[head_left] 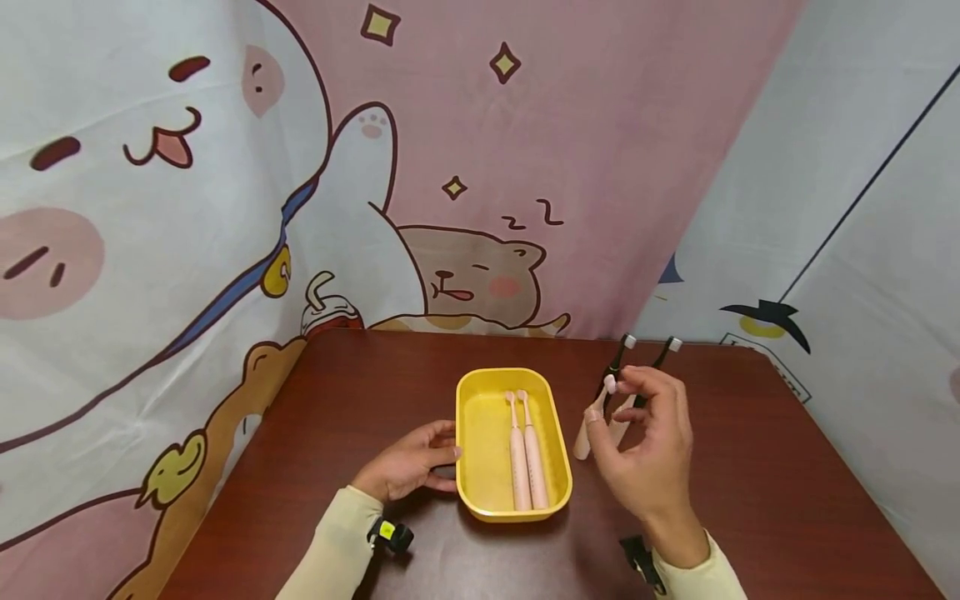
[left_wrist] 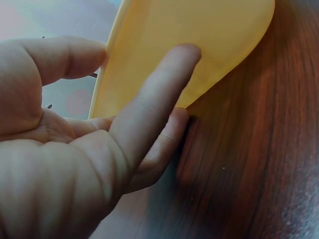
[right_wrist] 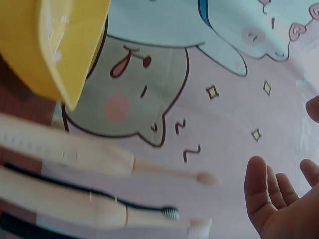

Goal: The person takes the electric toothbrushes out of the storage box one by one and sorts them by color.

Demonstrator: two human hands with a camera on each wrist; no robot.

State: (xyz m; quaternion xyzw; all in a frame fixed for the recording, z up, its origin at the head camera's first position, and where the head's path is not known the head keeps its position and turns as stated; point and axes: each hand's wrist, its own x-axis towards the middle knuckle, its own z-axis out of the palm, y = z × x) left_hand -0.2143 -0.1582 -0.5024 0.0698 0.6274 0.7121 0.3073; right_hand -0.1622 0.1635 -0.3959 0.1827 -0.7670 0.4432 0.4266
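Observation:
A yellow plastic tray [head_left: 480, 500] sits on the table with two pink electric toothbrushes [head_left: 528, 467] lying side by side in it. My left hand [head_left: 412, 458] rests against the tray's left side, thumb tip at the rim; the left wrist view shows one straight finger along the outer wall. To the right of the tray lie two more pink toothbrushes [right_wrist: 65, 152] and two black ones [head_left: 658, 360]. Over them hovers my right hand [head_left: 652, 450], thumb and fingers spread apart. In the right wrist view a gap separates its fingers [right_wrist: 256, 186] from the brush heads.
The dark reddish wooden table [head_left: 360, 375] ends at a cartoon-print cloth [head_left: 600, 167] hanging behind it and on both sides. A small strapped camera [head_left: 392, 534] is worn on the left wrist and another [head_left: 640, 562] on the right.

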